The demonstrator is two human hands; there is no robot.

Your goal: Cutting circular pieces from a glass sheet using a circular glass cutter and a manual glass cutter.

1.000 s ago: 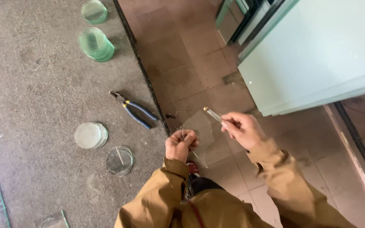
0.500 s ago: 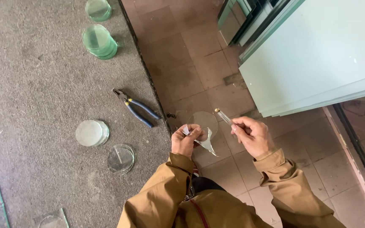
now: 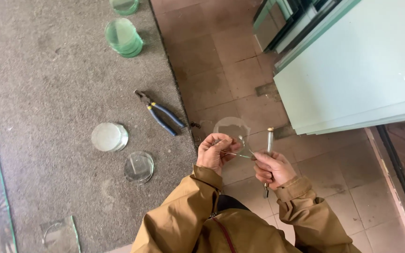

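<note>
Two hands work beyond the desk's right edge, over the tiled floor (image 3: 240, 61): left hand (image 3: 214, 153) pinching a clear round glass disc (image 3: 231, 129), right hand (image 3: 270, 168) fisted around a slim metal-tipped glass cutter (image 3: 269, 140). Blue-handled pliers (image 3: 161, 113) lie near that edge.

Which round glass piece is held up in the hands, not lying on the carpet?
The clear disc pinched by the left hand; the other discs lie flat on the carpet.

Single head-worn view, steeply downward, fairly near; grey worktable (image 3: 48, 93) left, perhaps tiled floor (image 3: 221, 61) right
</note>
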